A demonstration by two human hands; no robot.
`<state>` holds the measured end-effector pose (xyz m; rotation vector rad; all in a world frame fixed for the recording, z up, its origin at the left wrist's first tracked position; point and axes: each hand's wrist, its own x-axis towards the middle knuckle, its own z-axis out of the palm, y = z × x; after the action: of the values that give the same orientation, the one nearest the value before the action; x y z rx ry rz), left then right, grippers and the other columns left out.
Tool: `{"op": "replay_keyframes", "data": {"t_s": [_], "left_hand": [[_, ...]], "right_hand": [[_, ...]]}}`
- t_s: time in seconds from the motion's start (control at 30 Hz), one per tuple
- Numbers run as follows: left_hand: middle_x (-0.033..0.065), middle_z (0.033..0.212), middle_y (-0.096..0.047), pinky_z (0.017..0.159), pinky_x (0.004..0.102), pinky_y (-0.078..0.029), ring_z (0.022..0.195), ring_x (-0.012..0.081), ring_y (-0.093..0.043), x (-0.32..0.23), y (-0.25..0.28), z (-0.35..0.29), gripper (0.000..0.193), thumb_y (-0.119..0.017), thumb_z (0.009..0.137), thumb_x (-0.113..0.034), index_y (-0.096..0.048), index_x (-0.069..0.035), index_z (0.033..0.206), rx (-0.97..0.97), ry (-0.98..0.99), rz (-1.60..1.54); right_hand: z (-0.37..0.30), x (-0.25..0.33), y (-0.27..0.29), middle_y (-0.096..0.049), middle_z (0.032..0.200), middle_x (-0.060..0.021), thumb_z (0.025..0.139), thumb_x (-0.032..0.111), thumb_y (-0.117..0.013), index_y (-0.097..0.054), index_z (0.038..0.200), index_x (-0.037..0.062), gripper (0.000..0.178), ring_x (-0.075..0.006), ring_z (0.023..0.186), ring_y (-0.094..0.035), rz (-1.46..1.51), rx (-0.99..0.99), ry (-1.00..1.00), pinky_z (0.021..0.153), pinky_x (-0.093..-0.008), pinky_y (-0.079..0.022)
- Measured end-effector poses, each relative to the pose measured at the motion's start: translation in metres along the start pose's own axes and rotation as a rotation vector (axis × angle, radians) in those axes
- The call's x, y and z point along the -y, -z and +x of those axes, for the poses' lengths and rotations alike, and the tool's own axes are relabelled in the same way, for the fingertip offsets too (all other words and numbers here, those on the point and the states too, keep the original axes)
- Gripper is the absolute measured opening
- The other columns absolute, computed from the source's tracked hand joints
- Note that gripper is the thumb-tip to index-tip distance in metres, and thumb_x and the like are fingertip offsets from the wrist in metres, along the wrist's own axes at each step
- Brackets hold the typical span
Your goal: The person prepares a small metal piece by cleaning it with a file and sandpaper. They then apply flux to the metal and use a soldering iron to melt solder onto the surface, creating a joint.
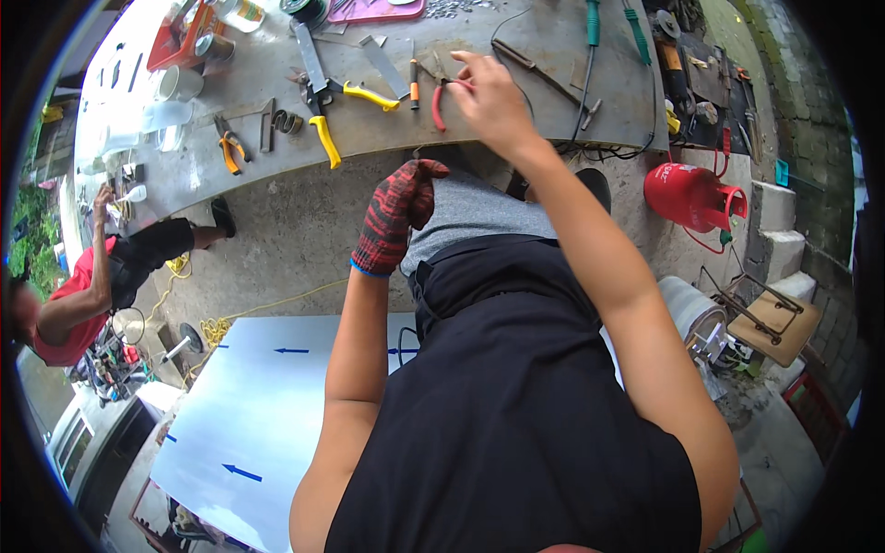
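My right hand (489,92) is bare and reaches onto the grey metal workbench (516,120). Its fingers close on one handle of the red-handled pliers (438,106), which lie on the bench top. My left hand (396,212) wears a red and black knitted glove and hangs below the bench's near edge, in front of my grey shirt. Its fingers are curled and nothing shows in them. An orange-handled tool (414,85) and yellow-handled pliers (371,95) lie just left of the red pliers.
Yellow-handled snips (321,111), orange pliers (230,147), cups (177,83) and green-handled tools (593,23) lie on the bench. A red gas cylinder (691,194) stands on the floor at right. A white sheet with blue arrows (267,415) lies below. Another person in red (74,295) works at left.
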<state>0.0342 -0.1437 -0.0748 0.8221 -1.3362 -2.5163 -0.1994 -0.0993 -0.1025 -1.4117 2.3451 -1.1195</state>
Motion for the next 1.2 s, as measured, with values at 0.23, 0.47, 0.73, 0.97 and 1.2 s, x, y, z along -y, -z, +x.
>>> {"op": "replay_keyframes", "data": {"t_s": [0.23, 0.47, 0.73, 0.97, 1.2], "left_hand": [[-0.0084, 0.071, -0.047, 0.052, 0.0226, -0.028, 0.057, 0.0032, -0.037, -0.012, -0.039, 0.008, 0.051, -0.051, 0.107, -0.051, -0.067, -0.004, 0.121, 0.05, -0.097, 0.164], [0.002, 0.09, -0.065, 0.068, 0.0249, -0.046, 0.076, 0.0122, -0.056, 0.027, -0.055, 0.02, 0.03, -0.056, 0.104, -0.026, -0.066, -0.003, 0.12, 0.038, -0.487, 0.343], [0.0052, 0.104, -0.069, 0.087, 0.0273, -0.053, 0.093, 0.0149, -0.065, 0.043, -0.06, 0.017, 0.024, -0.055, 0.108, -0.019, -0.064, -0.001, 0.122, 0.059, -0.602, 0.515], [0.0127, 0.1, -0.068, 0.086, 0.0329, -0.055, 0.089, 0.0277, -0.066, 0.01, -0.071, 0.015, 0.024, -0.061, 0.1, 0.0, -0.06, -0.002, 0.124, 0.164, -0.8, 0.754], [0.0124, 0.094, -0.07, 0.076, 0.0343, -0.056, 0.079, 0.0294, -0.067, 0.01, -0.075, 0.016, 0.031, -0.064, 0.094, 0.006, -0.06, -0.002, 0.123, 0.174, -0.711, 0.691]], "right_hand": [[-0.043, 0.06, 0.093, -0.07, 0.107, -0.0124, 0.084, 0.003, -0.076, -0.07, 0.107, 0.0045, 0.024, -0.0317, 0.105, -0.065, 0.198, 0.123, 0.293, 0.092, -0.0415, -0.053], [-0.055, 0.064, 0.101, -0.071, 0.092, -0.0098, 0.081, 0.0, -0.079, -0.071, 0.1, 0.0042, 0.021, -0.0293, 0.091, -0.068, 0.189, 0.014, 0.376, 0.08, -0.0388, -0.056], [-0.065, 0.059, 0.115, -0.071, 0.092, -0.0101, 0.08, -0.002, -0.079, -0.071, 0.099, 0.0038, 0.021, -0.0272, 0.086, -0.069, 0.151, 0.047, 0.395, 0.075, -0.0371, -0.057], [-0.069, 0.059, 0.122, -0.071, 0.09, -0.0092, 0.079, -0.003, -0.079, -0.072, 0.101, 0.004, 0.024, -0.0266, 0.085, -0.07, 0.137, -0.009, 0.41, 0.075, -0.0368, -0.057], [-0.071, 0.058, 0.125, -0.072, 0.088, -0.0099, 0.078, -0.004, -0.079, -0.071, 0.097, 0.0037, 0.021, -0.0268, 0.081, -0.069, 0.127, -0.015, 0.394, 0.072, -0.0364, -0.057]]}}
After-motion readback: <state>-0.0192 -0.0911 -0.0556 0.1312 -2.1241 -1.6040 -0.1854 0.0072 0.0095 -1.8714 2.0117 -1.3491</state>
